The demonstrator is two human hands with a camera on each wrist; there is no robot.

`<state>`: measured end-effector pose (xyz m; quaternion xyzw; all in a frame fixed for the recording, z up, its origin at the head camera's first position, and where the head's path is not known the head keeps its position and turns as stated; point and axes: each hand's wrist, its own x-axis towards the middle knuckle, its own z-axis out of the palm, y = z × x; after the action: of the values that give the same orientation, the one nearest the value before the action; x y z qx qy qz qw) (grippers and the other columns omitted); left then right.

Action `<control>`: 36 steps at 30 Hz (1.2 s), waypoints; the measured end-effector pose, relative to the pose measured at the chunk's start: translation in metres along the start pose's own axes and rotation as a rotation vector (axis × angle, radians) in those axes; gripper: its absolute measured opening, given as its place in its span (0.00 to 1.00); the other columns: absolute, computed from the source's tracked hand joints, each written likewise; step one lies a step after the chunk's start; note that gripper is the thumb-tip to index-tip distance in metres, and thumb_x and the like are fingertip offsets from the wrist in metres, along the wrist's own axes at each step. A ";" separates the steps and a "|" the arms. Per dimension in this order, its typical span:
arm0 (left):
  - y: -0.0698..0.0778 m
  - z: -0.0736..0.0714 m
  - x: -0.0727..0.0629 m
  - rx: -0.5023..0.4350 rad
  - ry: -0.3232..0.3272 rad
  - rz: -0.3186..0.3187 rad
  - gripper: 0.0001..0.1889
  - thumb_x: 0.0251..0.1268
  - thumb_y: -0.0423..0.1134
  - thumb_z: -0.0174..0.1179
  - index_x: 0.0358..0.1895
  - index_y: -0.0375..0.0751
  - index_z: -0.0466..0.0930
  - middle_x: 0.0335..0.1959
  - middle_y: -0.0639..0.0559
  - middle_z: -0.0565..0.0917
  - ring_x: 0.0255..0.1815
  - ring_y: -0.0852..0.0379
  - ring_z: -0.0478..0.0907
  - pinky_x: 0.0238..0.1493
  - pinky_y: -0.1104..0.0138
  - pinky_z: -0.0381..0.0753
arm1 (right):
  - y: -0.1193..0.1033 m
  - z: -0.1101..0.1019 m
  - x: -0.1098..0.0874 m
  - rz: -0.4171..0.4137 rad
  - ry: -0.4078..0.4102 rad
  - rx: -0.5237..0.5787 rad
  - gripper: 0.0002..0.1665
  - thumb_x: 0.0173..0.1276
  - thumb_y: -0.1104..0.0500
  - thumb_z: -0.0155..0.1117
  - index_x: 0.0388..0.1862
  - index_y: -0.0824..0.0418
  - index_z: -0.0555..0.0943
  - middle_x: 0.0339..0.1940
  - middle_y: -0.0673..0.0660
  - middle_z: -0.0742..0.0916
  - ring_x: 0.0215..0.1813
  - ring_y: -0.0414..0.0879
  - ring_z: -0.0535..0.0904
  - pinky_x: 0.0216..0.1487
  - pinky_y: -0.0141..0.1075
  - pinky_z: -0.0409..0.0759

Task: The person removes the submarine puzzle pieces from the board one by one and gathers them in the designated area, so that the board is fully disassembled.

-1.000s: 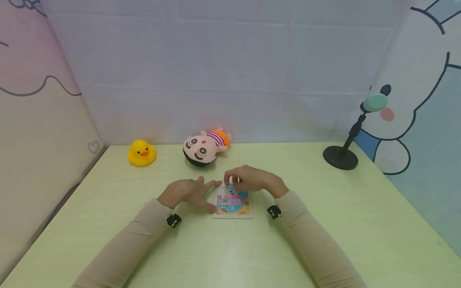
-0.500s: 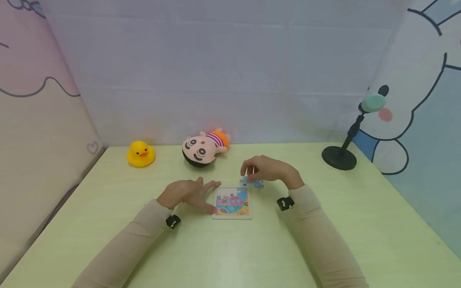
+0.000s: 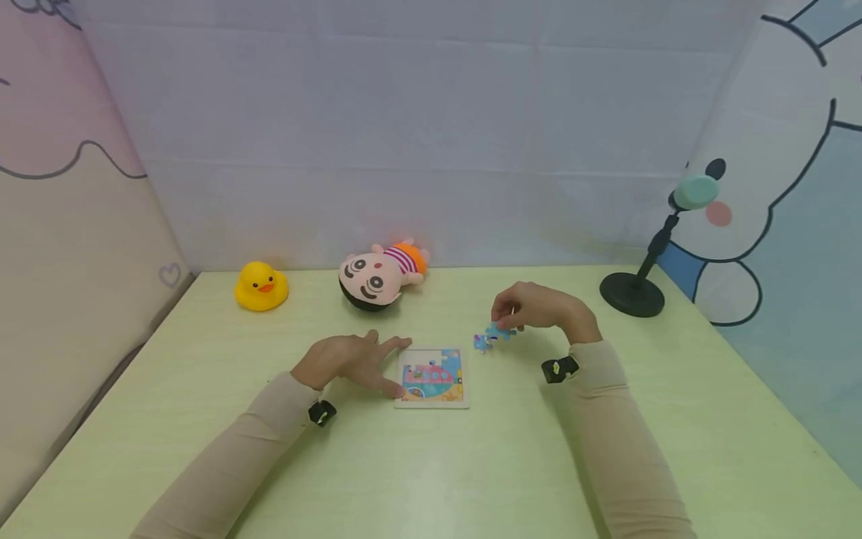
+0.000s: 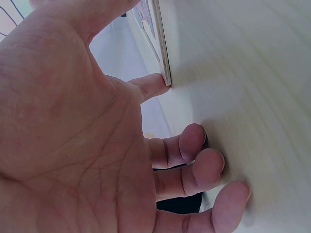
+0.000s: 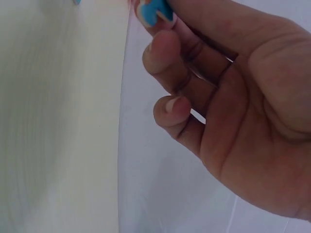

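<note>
A small square jigsaw puzzle board [image 3: 434,383] lies on the table, with a pink and blue picture and a pale bare patch at its upper left. My left hand [image 3: 346,364] is spread along the board's left side, thumb at the near corner. In the left wrist view its index finger [image 4: 150,86] touches the board's edge [image 4: 163,48]; the other fingers rest by the tabletop. To the right of the board, my right hand [image 3: 539,305] pinches a blue puzzle piece [image 3: 500,332], partly hidden by the fingers. Another blue piece [image 3: 481,343] lies just left of it.
A yellow rubber duck [image 3: 261,287] sits at the table's back left. Beside it lies a plush doll [image 3: 378,278] in an orange and striped outfit. A black stand [image 3: 633,293] with a mint-green head is at the back right, before a pale curtain [image 3: 431,150].
My right hand has moved from above the board to the table at its right, carrying blue puzzle pieces. One piece now lies apart from its fingers. My left hand stays at the board.
</note>
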<state>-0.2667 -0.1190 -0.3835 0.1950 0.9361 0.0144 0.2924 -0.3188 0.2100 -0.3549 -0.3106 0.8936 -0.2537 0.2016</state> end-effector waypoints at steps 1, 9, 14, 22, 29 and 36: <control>0.000 0.000 0.000 0.000 0.001 -0.001 0.51 0.55 0.74 0.60 0.80 0.66 0.49 0.70 0.36 0.64 0.53 0.40 0.75 0.55 0.41 0.72 | 0.002 0.000 -0.001 0.009 0.001 0.001 0.02 0.72 0.61 0.65 0.38 0.59 0.83 0.30 0.50 0.83 0.28 0.44 0.76 0.34 0.38 0.74; 0.001 0.000 -0.001 -0.002 -0.001 -0.002 0.50 0.55 0.74 0.61 0.80 0.66 0.49 0.70 0.35 0.64 0.53 0.39 0.74 0.56 0.40 0.72 | 0.014 0.004 -0.002 0.059 -0.056 0.030 0.05 0.71 0.64 0.65 0.34 0.62 0.82 0.27 0.51 0.81 0.28 0.45 0.75 0.33 0.36 0.71; 0.000 0.001 -0.001 0.003 0.006 -0.005 0.51 0.55 0.74 0.60 0.80 0.66 0.49 0.70 0.36 0.63 0.53 0.39 0.75 0.55 0.41 0.72 | 0.021 0.008 0.001 0.075 -0.063 0.018 0.05 0.72 0.63 0.65 0.34 0.62 0.82 0.26 0.50 0.80 0.28 0.43 0.72 0.34 0.36 0.70; 0.000 0.000 -0.002 0.015 0.006 0.004 0.51 0.56 0.75 0.59 0.80 0.65 0.49 0.71 0.35 0.63 0.54 0.39 0.74 0.55 0.42 0.72 | 0.029 0.010 0.003 0.158 -0.060 0.000 0.03 0.71 0.62 0.66 0.37 0.61 0.82 0.32 0.52 0.83 0.30 0.42 0.74 0.36 0.36 0.73; 0.001 -0.002 -0.001 0.013 0.001 -0.004 0.50 0.55 0.75 0.59 0.80 0.65 0.49 0.72 0.35 0.62 0.56 0.38 0.73 0.56 0.41 0.72 | 0.029 0.009 0.002 0.161 -0.060 -0.006 0.01 0.71 0.64 0.65 0.40 0.61 0.82 0.37 0.54 0.84 0.35 0.44 0.76 0.39 0.37 0.74; 0.002 -0.001 -0.003 0.021 -0.008 -0.008 0.51 0.55 0.75 0.59 0.80 0.65 0.48 0.71 0.36 0.63 0.55 0.39 0.73 0.55 0.42 0.72 | 0.016 0.008 0.003 0.083 -0.056 -0.015 0.06 0.71 0.67 0.61 0.43 0.61 0.83 0.36 0.55 0.83 0.35 0.45 0.75 0.38 0.38 0.73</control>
<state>-0.2646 -0.1183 -0.3809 0.1941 0.9358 0.0028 0.2942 -0.3240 0.2158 -0.3709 -0.2817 0.9017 -0.2294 0.2344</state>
